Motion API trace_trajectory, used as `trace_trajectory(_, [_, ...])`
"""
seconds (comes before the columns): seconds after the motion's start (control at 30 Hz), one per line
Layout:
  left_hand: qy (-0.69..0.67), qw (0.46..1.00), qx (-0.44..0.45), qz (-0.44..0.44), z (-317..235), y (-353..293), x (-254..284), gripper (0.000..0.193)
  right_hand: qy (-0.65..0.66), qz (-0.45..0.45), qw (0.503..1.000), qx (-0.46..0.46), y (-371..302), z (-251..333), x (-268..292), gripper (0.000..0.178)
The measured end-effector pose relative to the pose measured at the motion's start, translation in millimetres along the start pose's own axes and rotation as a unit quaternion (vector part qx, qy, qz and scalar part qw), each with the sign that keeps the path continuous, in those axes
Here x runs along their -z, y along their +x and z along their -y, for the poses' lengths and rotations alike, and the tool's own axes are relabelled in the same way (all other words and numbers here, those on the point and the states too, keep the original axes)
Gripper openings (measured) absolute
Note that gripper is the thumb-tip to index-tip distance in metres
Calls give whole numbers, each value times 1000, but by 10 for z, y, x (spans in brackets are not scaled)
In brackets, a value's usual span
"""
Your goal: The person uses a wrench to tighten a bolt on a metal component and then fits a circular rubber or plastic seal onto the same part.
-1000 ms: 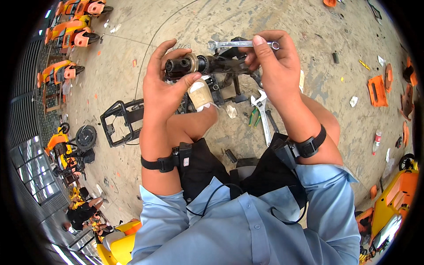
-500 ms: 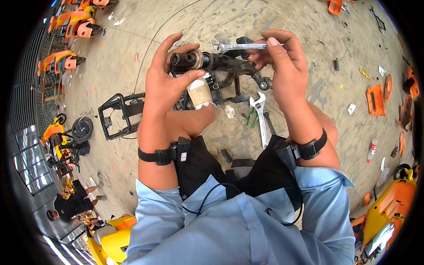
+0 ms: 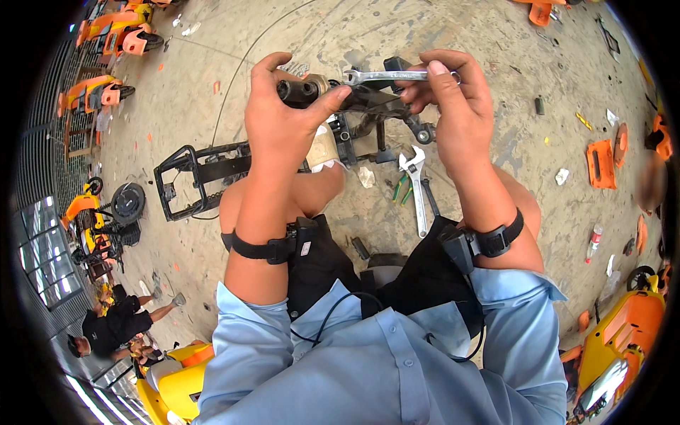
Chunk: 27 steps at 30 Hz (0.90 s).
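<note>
Currently, a small silver wrench [image 3: 386,76] is pinched between thumb and bent fingers of the right hand [image 3: 453,99], at one o'clock from centre, its forked end pointed toward nine. At eleven o'clock, a black tube end [image 3: 292,91] is bracketed by the left hand's [image 3: 283,120] parted, curved thumb and fingers, though whether it is gripped cannot be told. An adjustable wrench [image 3: 419,202] is seen on the floor [image 3: 496,35] toward two.

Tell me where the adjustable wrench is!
In the head view, the adjustable wrench lies on the floor, right of centre, between the green-handled pliers and a dark tool.
</note>
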<state>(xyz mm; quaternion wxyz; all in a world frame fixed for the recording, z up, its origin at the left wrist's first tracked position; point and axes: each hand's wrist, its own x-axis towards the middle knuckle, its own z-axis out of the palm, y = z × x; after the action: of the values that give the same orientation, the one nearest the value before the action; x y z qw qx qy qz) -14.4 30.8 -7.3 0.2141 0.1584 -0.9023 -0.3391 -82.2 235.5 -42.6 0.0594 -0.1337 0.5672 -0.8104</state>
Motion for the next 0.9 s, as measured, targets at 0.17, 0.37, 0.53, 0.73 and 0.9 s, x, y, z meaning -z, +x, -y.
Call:
trace_trajectory(0.17, [-8,999,30,-29,19,-20,-76,94,25,-6,1000,-1,13,-22,-28,21])
trace_trajectory(0.37, [-176,984,-1,24,115,-68,25,104,7,-28,1000,7,31,-19,17,22])
trace_trajectory(0.53, [-147,985,-34,88,183,-13,100,104,10,-32,999,13,45,6,-3,22])
trace_trajectory(0.73, [-212,966,-76,125,236,14,182,108,7,-33,999,13,56,-9,-1,21])
trace_trajectory(0.9, [-96,988,-33,119,217,-8,176,113,4,-36,999,15,47,-19,-4,21])
